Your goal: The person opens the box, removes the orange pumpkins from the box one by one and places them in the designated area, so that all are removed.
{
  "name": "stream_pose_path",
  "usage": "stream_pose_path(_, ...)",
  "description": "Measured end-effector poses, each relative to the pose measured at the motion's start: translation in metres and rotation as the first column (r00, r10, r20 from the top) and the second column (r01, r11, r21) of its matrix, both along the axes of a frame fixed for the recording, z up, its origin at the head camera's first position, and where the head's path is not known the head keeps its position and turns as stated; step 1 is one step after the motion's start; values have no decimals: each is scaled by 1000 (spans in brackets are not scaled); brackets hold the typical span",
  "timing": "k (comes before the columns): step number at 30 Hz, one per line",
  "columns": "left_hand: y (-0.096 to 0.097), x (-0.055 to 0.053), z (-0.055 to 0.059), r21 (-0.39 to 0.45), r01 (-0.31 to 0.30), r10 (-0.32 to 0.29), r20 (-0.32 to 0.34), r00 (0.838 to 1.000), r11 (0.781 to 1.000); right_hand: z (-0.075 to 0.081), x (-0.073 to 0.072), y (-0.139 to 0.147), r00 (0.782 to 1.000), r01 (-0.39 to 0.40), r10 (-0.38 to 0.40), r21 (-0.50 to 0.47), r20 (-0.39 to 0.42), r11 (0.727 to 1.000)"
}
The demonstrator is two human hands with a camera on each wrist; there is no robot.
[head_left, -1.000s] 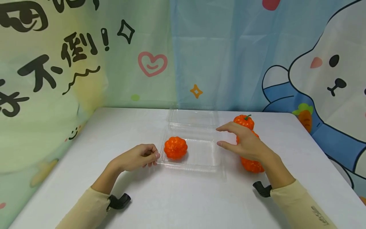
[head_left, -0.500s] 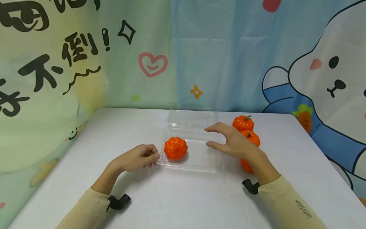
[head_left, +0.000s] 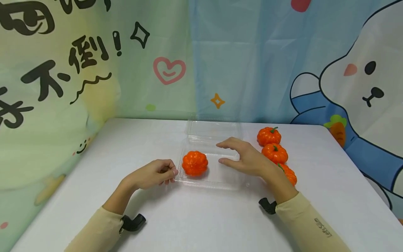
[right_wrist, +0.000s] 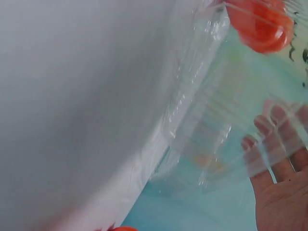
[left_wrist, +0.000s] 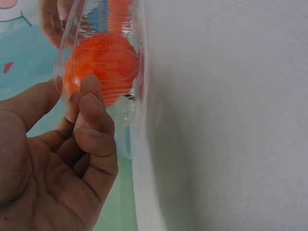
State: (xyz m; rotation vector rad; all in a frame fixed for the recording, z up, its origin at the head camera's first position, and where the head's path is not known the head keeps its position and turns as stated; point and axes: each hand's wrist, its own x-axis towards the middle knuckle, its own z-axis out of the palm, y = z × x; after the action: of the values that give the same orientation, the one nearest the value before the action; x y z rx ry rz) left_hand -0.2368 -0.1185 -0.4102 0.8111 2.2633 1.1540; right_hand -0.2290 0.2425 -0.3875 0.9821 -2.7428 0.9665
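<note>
A clear plastic clamshell box (head_left: 214, 184) lies with its lid folded back on the table. Inside its left half sits a small orange toy pumpkin (head_left: 195, 163). At the front left corner my left hand (head_left: 154, 174) pinches the box's rim; the left wrist view shows the thumb (left_wrist: 41, 98) at the rim and curled fingers against the wall. My right hand (head_left: 244, 157) hovers over the right part of the box, thumb and fingers spread apart, holding nothing. Through the clear wall in the right wrist view, its extended fingers (right_wrist: 284, 144) show.
Three more orange pumpkins stand in a row right of the box: a far one (head_left: 269, 136), a middle one (head_left: 274, 153) and a near one (head_left: 289, 175) partly behind the right forearm. A printed cloth backdrop (head_left: 245, 63) hangs behind the white table (head_left: 195, 224).
My right hand has moved left, from in front of the pumpkin row to over the box, uncovering more of those pumpkins. My left hand stays at the box corner.
</note>
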Motion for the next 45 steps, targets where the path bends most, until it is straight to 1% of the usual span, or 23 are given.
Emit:
stream_pose_path(8,-1,1,1,1,0,0,-13,1000,1000,2,-3,-15,999,-30,30,-5,26,1000)
stream_pose_path(15,-1,1,1,8,6,-6,-2,1000,1000,-2,-7,-25,997,-61,61,5,44,998)
stream_pose_path(21,-1,2,0,3,4,-4,-5,1000,1000,-4,-9,-38,995,-72,67,66,71,995)
stream_pose_path(25,-2,2,0,5,4,-4,-1,1000,1000,-4,-9,-43,994,-88,81,103,74,991)
stream_pose_path(31,-1,2,0,8,7,-7,-11,1000,1000,-6,-8,-44,993,-76,65,108,96,991)
stream_pose_path(37,0,2,-1,12,7,-6,-14,1000,1000,-9,-6,-46,990,-76,64,92,129,993)
stream_pose_path(41,0,1,-2,15,7,-7,-12,1000,1000,-10,-5,-45,986,-69,60,57,155,996)
stream_pose_path(45,0,1,-2,18,10,-10,-17,1000,1000,-9,-3,-45,975,-81,80,-4,206,997)
